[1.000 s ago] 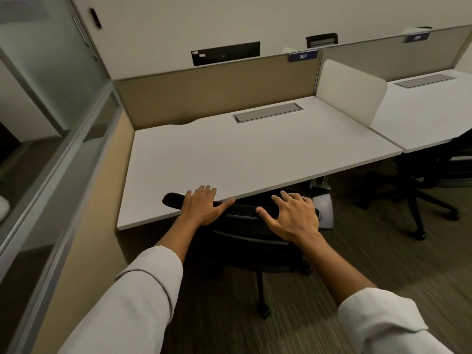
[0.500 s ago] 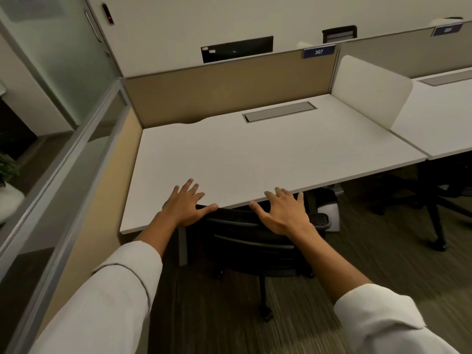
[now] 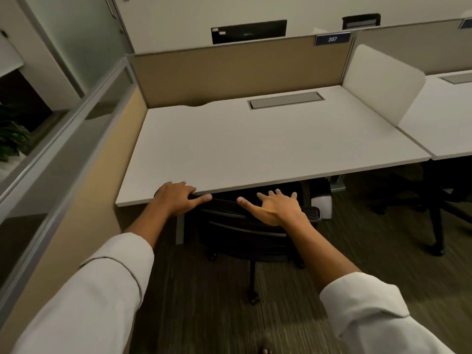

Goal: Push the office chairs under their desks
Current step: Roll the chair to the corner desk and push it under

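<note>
A black mesh-backed office chair (image 3: 245,233) stands tucked under the white desk (image 3: 255,149) labelled 307. Only the top of its backrest and its wheeled base show past the desk's front edge. My left hand (image 3: 176,200) curls over the left end of the backrest top, right against the desk edge, with the thumb along the near side. On the right part of the backrest top my right hand (image 3: 275,208) lies flat with its fingers spread. The seat is hidden under the desk.
A second black chair (image 3: 439,213) stands partly under the neighbouring desk (image 3: 449,118) on the right, behind a white divider (image 3: 380,83). A beige partition (image 3: 229,72) backs the desk and a glass wall (image 3: 63,111) runs along the left. A white box (image 3: 321,203) sits under the desk.
The chair has rolled forward under the desk, so less of its backrest shows. Both hands have moved with it up to the desk edge, and my view has come closer.
</note>
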